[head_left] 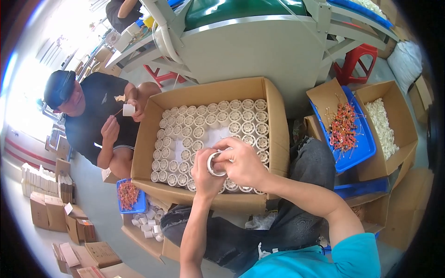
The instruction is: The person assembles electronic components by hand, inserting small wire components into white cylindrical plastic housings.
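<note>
- In the head view, which is the only one we have, we see the white plastic cup (216, 173) held in front of the person, above the near side of the cardboard carton (276, 125), with its round opening turned toward us
- The left hand (206, 172) is closed around the outside wall of this cup, and its fingers appear to keep it firmly
- The right hand (242, 162) is bent over the opening, its thumb and fingers together at the rim; whether they pinch the rim or a small part inside, we cannot tell
- We judge the cup to be light and rather stiff, because the wall looks like thin moulded plastic and keeps its round form
- Its smooth surface may slip a little in dry fingers, so we would hold it around the outside wall, leaving the opening free
- A hard squeeze on the rim could perhaps bend or crack it, therefore moderate pressure seems wiser
- Below the hands, we see many similar white round parts (235, 117) standing in rows inside the carton
</note>
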`<state>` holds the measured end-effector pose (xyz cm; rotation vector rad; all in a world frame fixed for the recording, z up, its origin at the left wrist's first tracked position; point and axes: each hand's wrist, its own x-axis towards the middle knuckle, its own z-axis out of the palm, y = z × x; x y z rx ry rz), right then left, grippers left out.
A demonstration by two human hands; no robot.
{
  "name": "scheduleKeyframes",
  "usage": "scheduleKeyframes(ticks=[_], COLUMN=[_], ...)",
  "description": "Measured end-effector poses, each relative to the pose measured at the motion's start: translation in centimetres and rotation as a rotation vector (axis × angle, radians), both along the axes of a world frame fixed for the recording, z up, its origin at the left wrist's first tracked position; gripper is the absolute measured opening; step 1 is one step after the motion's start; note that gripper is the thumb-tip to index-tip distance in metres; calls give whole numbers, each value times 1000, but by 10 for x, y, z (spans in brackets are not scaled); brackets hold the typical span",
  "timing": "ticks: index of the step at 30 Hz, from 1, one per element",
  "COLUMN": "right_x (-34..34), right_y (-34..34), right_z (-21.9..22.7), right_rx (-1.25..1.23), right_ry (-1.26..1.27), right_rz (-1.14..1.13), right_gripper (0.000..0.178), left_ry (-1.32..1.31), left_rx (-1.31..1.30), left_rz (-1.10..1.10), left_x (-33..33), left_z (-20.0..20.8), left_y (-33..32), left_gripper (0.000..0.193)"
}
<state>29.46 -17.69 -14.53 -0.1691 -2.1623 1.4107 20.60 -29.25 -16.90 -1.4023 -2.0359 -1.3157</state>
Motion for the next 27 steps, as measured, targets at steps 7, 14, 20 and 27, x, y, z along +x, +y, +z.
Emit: scheduleKeyframes(ticks=[7,14,20,27], right_x=[0,-3,2,-2], right_y=[-1,13,35,34], right_z=[2,3,29,22], right_rx=[-90,68,-194,-184], right_ry=[5,-51,155,122], right_rz=[55,15,-141,-128], right_gripper=[17,20,26,28], left_ry=[68,-84,-193,-124], left_rx=[28,-81,-77,169], left_rz=[17,17,-20,-52], left_x=[0,-1,-60,-164], left_z=[2,7,50,147], left_y=[-2,4,40,201], left_gripper=[48,53,57,58])
